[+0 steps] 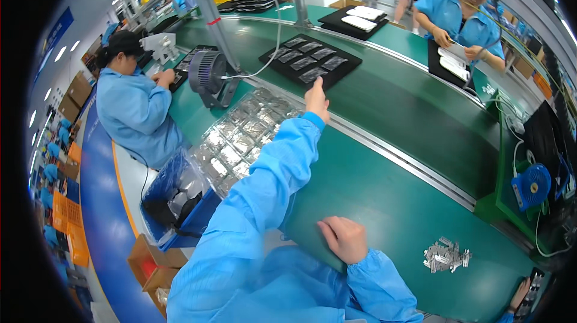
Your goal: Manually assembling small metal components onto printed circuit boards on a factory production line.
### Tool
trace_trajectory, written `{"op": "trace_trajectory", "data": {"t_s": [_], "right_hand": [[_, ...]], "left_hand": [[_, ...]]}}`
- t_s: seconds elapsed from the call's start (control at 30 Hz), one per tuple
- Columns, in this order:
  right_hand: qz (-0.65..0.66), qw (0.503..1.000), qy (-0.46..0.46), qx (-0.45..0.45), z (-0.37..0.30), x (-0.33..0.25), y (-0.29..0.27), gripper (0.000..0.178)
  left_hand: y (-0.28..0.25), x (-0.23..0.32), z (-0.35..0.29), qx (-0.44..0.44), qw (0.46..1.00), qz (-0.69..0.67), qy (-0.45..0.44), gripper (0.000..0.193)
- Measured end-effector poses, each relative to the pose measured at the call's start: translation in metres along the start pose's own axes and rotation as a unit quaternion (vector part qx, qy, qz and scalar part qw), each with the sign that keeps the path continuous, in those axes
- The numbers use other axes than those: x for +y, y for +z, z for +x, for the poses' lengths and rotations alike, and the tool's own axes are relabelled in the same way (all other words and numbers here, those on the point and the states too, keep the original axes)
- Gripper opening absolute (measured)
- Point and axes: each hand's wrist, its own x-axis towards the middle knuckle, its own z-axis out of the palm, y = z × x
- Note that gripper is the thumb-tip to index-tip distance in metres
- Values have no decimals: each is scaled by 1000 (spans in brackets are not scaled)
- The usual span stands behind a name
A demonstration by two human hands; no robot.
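Note:
My left hand reaches forward over the metal rail, its fingers closed at the near edge of a black tray on the green belt. Rows of flat clear packets with dark contents lie on that tray. Close to my body, my right hand rests as a loose fist on the green bench, with nothing showing in it. Left of my outstretched arm lies a clear plastic tray with many pockets of shiny parts.
A grey fan stands beside a metal post. A blue bin sits at the bench's left edge. Small metal pieces are heaped at the right. One co-worker sits at the left; another works across the belt.

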Motion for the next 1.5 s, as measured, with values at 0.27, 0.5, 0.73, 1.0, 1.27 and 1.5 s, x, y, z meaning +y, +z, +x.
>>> {"op": "trace_trajectory", "data": {"t_s": [0.27,0.5,0.73,1.0,1.27,1.5], "right_hand": [[8,1000,5,-2,3,-6,-6,9],[-9,1000,12,-3,5,-3,-8,11],[-17,999,-34,8,4,-5,-4,13],[-26,999,-22,26,-2,-2,-1,13],[-33,998,-32,43,5,-3,-5,11],[-15,989,-28,144,5,-6,-29,11]], "left_hand": [[12,-14,38,88,996,7,30,74],[23,-21,70,149,988,-42,-29,37],[-5,-61,151,148,950,234,143,68],[0,-46,56,-55,974,216,41,99],[-51,-16,-67,-201,949,236,-62,100],[-120,14,-175,-291,902,275,-163,85]]}}
